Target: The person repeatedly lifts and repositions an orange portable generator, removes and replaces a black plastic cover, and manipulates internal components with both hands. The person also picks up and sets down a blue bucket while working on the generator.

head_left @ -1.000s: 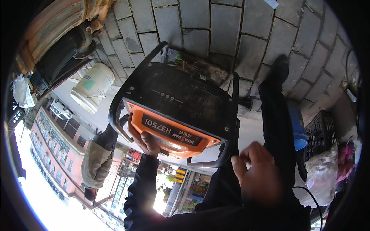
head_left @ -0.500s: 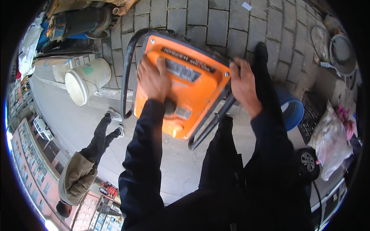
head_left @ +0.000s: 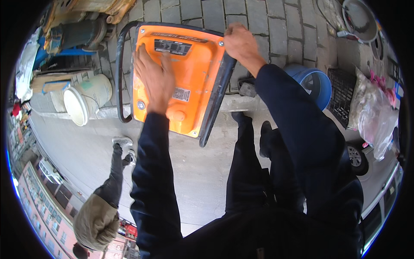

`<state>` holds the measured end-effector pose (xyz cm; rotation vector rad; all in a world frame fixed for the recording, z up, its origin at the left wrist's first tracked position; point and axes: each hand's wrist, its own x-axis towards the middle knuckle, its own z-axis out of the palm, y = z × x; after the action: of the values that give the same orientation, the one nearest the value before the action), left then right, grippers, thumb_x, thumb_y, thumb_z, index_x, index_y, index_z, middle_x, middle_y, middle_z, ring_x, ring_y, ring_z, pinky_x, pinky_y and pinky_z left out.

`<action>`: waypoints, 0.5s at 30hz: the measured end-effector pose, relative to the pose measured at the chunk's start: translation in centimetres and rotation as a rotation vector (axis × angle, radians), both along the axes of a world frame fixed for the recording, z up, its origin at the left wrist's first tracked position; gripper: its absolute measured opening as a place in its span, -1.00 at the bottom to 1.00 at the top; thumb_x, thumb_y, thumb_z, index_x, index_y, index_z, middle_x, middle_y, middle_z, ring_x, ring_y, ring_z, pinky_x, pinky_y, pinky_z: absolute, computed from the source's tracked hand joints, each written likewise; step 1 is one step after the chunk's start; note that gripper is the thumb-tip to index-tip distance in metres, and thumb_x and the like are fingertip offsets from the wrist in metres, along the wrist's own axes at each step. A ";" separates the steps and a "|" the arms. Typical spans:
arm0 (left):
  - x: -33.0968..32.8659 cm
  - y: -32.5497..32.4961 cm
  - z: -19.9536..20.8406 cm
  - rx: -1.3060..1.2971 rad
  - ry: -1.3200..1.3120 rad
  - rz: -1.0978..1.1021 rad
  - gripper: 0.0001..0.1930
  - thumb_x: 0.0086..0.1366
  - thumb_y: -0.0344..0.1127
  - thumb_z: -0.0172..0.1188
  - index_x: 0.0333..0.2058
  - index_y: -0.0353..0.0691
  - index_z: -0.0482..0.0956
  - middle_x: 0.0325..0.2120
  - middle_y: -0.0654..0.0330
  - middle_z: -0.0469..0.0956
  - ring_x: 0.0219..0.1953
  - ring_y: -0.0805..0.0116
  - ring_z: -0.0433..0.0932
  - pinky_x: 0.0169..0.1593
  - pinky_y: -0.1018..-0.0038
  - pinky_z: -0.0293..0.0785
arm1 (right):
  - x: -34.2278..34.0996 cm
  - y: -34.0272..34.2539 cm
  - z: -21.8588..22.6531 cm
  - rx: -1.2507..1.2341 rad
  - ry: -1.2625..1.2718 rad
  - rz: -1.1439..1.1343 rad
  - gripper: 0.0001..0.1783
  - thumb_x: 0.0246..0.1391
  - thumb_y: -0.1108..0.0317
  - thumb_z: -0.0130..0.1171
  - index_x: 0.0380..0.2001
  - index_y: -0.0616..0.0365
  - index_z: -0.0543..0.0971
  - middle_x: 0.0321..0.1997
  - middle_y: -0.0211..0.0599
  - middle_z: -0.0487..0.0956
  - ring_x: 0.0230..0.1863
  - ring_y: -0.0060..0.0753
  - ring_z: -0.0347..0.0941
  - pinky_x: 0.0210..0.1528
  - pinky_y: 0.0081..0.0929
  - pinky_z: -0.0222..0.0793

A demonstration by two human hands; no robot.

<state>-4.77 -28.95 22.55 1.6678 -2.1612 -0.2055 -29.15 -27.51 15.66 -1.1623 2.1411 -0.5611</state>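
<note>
Machine (head_left: 196, 77) with an orange panel and black frame is found directly under the left fingers and just beside the right ones, its panel turned up toward the viewer. The left hand (head_left: 154, 80) is laid on the panel's left part, its fingers extended and loosely spread, closed around nothing. By the right hand (head_left: 241, 43) the upper right corner of the machine is touched; its fingers are seen bent there, but the tips are hidden, so whether the edge is gripped cannot be told. Left of the left fingers, one curved bar (head_left: 120, 73) of the frame is left untouched; another bar (head_left: 217, 103) is seen below the right fingers. A small dark block (head_left: 247, 89) is placed below the right fingers, clear of them. A blue bucket (head_left: 297, 71), tipped on its side, is seen to their lower right, with a black crate (head_left: 339, 99) and a plastic bag (head_left: 375, 116) farther out. A whitish bucket (head_left: 97, 90) is set to the left of the left fingers, and well below them another person (head_left: 97, 216) is seen.
</note>
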 end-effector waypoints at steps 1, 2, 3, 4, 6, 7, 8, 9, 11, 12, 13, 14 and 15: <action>-1.4 2.5 1.3 0.131 0.072 -0.049 -0.27 0.43 -0.06 0.16 0.33 -0.52 0.17 0.23 -0.31 0.37 0.30 -0.28 0.31 0.38 -0.05 0.14 | 0.0 0.0 0.1 0.018 0.000 -0.026 -0.65 0.18 0.24 0.00 -0.12 0.25 0.58 0.04 0.10 0.61 0.10 0.22 0.54 0.14 0.07 0.41; -3.0 5.2 2.3 0.260 0.154 -0.089 -0.28 0.41 -0.12 0.19 0.32 -0.55 0.17 0.21 -0.34 0.38 0.28 -0.29 0.33 0.36 -0.02 0.22 | 0.0 0.1 0.2 0.001 0.019 -0.019 -0.64 0.21 0.20 -0.02 -0.12 0.23 0.59 0.04 0.12 0.62 0.09 0.24 0.55 0.14 0.07 0.42; -4.9 7.7 2.8 0.346 0.162 -0.191 -0.29 0.41 -0.15 0.20 0.32 -0.54 0.17 0.19 -0.36 0.38 0.26 -0.31 0.35 0.32 0.00 0.28 | 0.0 0.1 0.5 -0.020 0.037 -0.006 -0.63 0.24 0.17 -0.03 -0.12 0.21 0.59 0.04 0.15 0.62 0.07 0.26 0.55 0.14 0.08 0.44; -6.7 9.9 2.9 0.404 0.195 -0.285 -0.30 0.40 -0.19 0.20 0.32 -0.54 0.16 0.18 -0.39 0.38 0.23 -0.33 0.37 0.28 0.02 0.34 | 0.0 0.1 0.7 -0.041 0.052 0.010 -0.61 0.26 0.13 -0.05 -0.12 0.20 0.59 0.04 0.17 0.62 0.06 0.28 0.55 0.14 0.08 0.46; -9.6 11.9 1.3 0.520 0.089 -0.245 -0.31 0.38 -0.24 0.22 0.31 -0.52 0.14 0.08 -0.43 0.44 0.09 -0.38 0.47 0.15 -0.04 0.43 | 0.2 0.2 1.2 -0.130 0.022 -0.024 -0.59 0.26 0.10 -0.03 -0.15 0.23 0.58 0.01 0.18 0.62 0.04 0.29 0.56 0.13 0.11 0.46; -10.3 12.3 0.2 0.622 0.120 -0.150 -0.38 0.39 -0.24 0.20 0.25 -0.45 0.16 -0.11 -0.42 0.54 -0.11 -0.44 0.56 -0.05 -0.14 0.51 | 0.2 0.4 1.3 -0.128 -0.008 -0.049 -0.58 0.26 0.09 -0.03 -0.16 0.25 0.58 -0.01 0.19 0.62 0.03 0.29 0.56 0.12 0.12 0.47; -10.6 12.5 -0.9 0.628 -0.032 -0.049 -0.49 0.40 -0.24 0.17 0.18 -0.37 0.21 -0.28 -0.38 0.58 -0.31 -0.47 0.58 -0.24 -0.18 0.52 | 0.3 0.8 1.2 -0.227 -0.037 -0.113 -0.59 0.26 0.10 -0.02 -0.17 0.27 0.58 -0.01 0.18 0.62 0.02 0.31 0.56 0.11 0.11 0.46; -10.6 12.6 -1.9 0.517 -0.076 -0.083 -0.52 0.40 -0.24 0.15 0.16 -0.34 0.23 -0.31 -0.36 0.58 -0.34 -0.46 0.58 -0.29 -0.17 0.52 | 0.4 1.4 0.9 -0.276 -0.076 -0.179 -0.59 0.27 0.11 -0.01 -0.17 0.28 0.57 -0.02 0.18 0.63 0.01 0.32 0.55 0.10 0.11 0.46; -9.9 12.6 -3.5 0.332 -0.172 -0.123 -0.58 0.44 -0.20 0.11 0.13 -0.27 0.25 -0.37 -0.34 0.60 -0.34 -0.46 0.58 -0.33 -0.17 0.49 | -0.2 4.1 -0.6 -0.350 -0.197 -0.269 -0.60 0.26 0.13 0.02 -0.18 0.30 0.57 -0.04 0.19 0.62 -0.01 0.31 0.56 0.07 0.11 0.47; -9.5 12.7 -4.0 0.300 -0.258 -0.108 -0.61 0.47 -0.16 0.08 0.11 -0.23 0.26 -0.40 -0.33 0.61 -0.31 -0.47 0.59 -0.32 -0.17 0.46 | -0.4 6.4 -1.7 -0.369 -0.278 -0.295 -0.61 0.25 0.14 0.05 -0.18 0.31 0.57 -0.05 0.19 0.62 -0.02 0.29 0.57 0.05 0.11 0.48; -9.2 12.7 -4.2 0.335 -0.241 -0.071 -0.61 0.48 -0.13 0.09 0.10 -0.26 0.29 -0.36 -0.32 0.62 -0.28 -0.46 0.59 -0.30 -0.15 0.47 | -0.6 8.8 -2.8 -0.444 -0.344 -0.326 -0.61 0.24 0.15 0.07 -0.18 0.32 0.57 -0.06 0.20 0.62 -0.03 0.27 0.58 0.03 0.12 0.49; -9.1 12.8 -4.4 0.328 -0.215 -0.076 -0.60 0.48 -0.10 0.09 0.09 -0.28 0.32 -0.33 -0.31 0.62 -0.24 -0.44 0.59 -0.28 -0.13 0.47 | -0.8 11.6 -4.1 -0.391 -0.401 -0.301 -0.63 0.24 0.16 0.07 -0.20 0.32 0.57 -0.08 0.23 0.62 -0.06 0.30 0.57 0.02 0.12 0.49; -9.0 12.9 -4.4 0.316 -0.254 -0.029 -0.60 0.48 -0.07 0.11 0.04 -0.30 0.37 -0.31 -0.28 0.63 -0.23 -0.38 0.62 -0.25 -0.08 0.48 | -0.8 14.7 -5.4 -0.381 -0.451 -0.285 -0.64 0.25 0.18 0.07 -0.22 0.32 0.57 -0.09 0.25 0.62 -0.09 0.33 0.57 0.01 0.13 0.49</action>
<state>-13.81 -16.06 18.19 1.9241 -2.4432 -0.3801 -29.98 -12.77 10.24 -0.8124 1.8546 -1.2740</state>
